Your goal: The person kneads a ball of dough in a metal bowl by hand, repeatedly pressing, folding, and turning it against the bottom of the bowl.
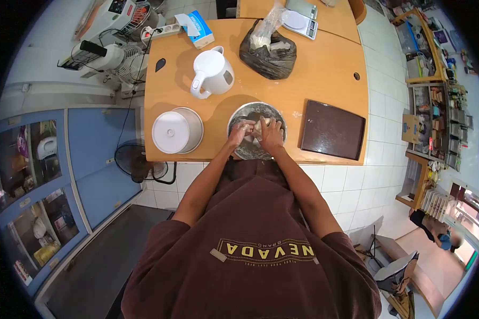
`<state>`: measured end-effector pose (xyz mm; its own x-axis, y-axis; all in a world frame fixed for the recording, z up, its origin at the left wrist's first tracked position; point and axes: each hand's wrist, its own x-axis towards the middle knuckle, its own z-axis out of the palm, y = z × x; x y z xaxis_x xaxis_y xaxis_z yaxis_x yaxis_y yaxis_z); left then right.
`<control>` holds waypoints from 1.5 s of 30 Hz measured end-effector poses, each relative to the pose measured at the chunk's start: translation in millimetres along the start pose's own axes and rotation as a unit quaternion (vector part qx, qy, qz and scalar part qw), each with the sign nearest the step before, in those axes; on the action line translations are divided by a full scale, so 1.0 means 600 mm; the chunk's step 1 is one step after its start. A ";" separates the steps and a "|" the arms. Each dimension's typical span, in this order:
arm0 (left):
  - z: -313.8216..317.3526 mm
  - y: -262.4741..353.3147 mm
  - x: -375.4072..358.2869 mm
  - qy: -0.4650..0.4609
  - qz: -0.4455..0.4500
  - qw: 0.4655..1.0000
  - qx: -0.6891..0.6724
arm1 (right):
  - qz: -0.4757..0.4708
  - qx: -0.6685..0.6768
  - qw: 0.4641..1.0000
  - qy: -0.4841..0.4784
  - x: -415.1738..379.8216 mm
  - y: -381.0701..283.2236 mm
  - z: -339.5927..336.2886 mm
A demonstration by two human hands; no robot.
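A round metal bowl (250, 106), dusted white inside, stands at the table's near edge. Both my hands are down in it, working a pale lump of dough (258, 127). My left hand (241, 131), whitened with flour, has its fingers curled against the dough's left side. From the right, my right hand (272, 134) grips the same lump with its fingers bent over it. Part of the dough is hidden beneath my fingers. More pale dough or flour shows low in the bowl, too small to make out.
On the wooden table (324, 69) are a white lidded tub (176, 131), a white electric kettle (213, 73), a black plastic bag (271, 61), a dark brown tray (333, 130), a tissue box (198, 30) and a kitchen scale (300, 24). Another person (445, 240) is far right.
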<state>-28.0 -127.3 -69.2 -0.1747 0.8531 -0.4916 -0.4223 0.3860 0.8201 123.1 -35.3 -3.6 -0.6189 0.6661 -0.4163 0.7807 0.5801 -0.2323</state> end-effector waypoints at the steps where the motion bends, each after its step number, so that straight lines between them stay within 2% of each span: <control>1: 0.005 0.006 -0.005 0.018 -0.011 1.000 0.010 | -0.003 -0.001 1.000 0.004 0.004 0.001 0.003; 3: 0.006 0.002 -0.009 0.033 -0.016 0.999 0.007 | -0.008 0.015 1.000 0.007 0.009 0.002 0.000; 6: -0.002 -0.024 0.011 0.061 -0.072 0.995 0.012 | -0.028 0.064 0.997 0.023 0.021 0.011 -0.016; 8: 0.011 0.022 -0.013 0.069 -0.153 0.985 -0.030 | -0.061 0.094 0.992 0.059 0.040 0.033 0.009; 12: 0.014 0.028 -0.015 0.026 -0.258 0.943 -0.208 | -0.075 0.263 0.962 0.000 0.038 0.030 -0.044; 14: 0.037 0.052 -0.023 -0.009 -0.201 0.938 -0.283 | -0.085 0.382 0.919 -0.047 0.025 0.019 -0.084; 15: 0.049 0.061 -0.025 -0.027 -0.172 0.931 -0.320 | -0.079 0.428 0.900 -0.014 0.031 0.020 -0.056; 17: 0.054 0.061 -0.017 0.011 -0.140 0.952 -0.273 | -0.065 0.514 0.854 0.053 0.050 0.028 0.038; 19: 0.062 0.050 -0.014 0.075 -0.086 0.967 -0.227 | -0.012 0.546 0.836 0.058 0.041 -0.005 -0.002; 20: 0.065 0.040 -0.010 0.079 -0.072 0.977 -0.183 | 0.015 0.560 0.826 0.060 0.032 -0.028 -0.032; 21: 0.069 0.039 -0.009 0.084 -0.058 0.985 -0.139 | 0.084 0.539 0.831 0.109 0.027 -0.045 -0.042; 22: 0.071 0.037 -0.010 0.089 -0.044 0.991 -0.092 | 0.137 0.518 0.839 0.095 0.032 -0.044 -0.043; 24: 0.082 0.041 -0.018 0.110 -0.054 0.982 -0.144 | 0.242 0.470 0.846 0.065 0.043 -0.041 -0.050; 25: 0.086 0.047 -0.022 0.117 -0.060 0.976 -0.172 | 0.265 0.453 0.844 0.113 0.044 -0.042 -0.046; 26: 0.091 0.054 -0.026 0.122 -0.066 0.970 -0.201 | 0.261 0.443 0.850 0.116 0.045 -0.040 -0.043; 29: 0.061 -0.017 0.017 0.100 -0.048 0.979 -0.174 | 0.246 0.409 0.868 0.138 0.051 -0.024 -0.022; 32: 0.079 0.012 -0.003 0.113 -0.076 0.966 -0.220 | 0.236 0.378 0.877 0.180 0.058 -0.014 0.000; 36: 0.076 0.039 -0.014 0.077 -0.181 0.952 -0.235 | 0.223 0.360 0.880 0.214 0.059 -0.012 0.012; 37: 0.091 0.091 -0.035 0.056 -0.210 0.946 -0.241 | 0.210 0.356 0.882 0.224 0.058 -0.014 0.014; 38: 0.100 0.120 -0.048 0.035 -0.240 0.938 -0.249 | 0.210 0.384 0.873 0.213 0.049 -0.021 0.007; 40: 0.088 0.094 -0.031 0.036 -0.235 0.931 -0.275 | 0.208 0.438 0.853 0.193 0.028 -0.038 -0.017; 41: 0.079 0.074 -0.021 0.037 -0.234 0.928 -0.288 | 0.178 0.507 0.828 0.159 0.020 -0.040 -0.026; 43: 0.061 0.055 -0.012 0.092 -0.152 0.960 -0.215 | 0.115 0.633 0.760 0.089 0.012 -0.028 -0.033; 45: 0.056 0.056 -0.016 0.136 -0.051 0.984 -0.107 | 0.098 0.736 0.669 0.023 0.011 -0.011 -0.029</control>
<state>-10.7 -110.4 -27.0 -0.3407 0.6770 -0.6524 -0.6233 0.3569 0.6958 112.4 -26.6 10.8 -0.4686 0.6946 -0.5459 0.0660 -0.5887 -0.8056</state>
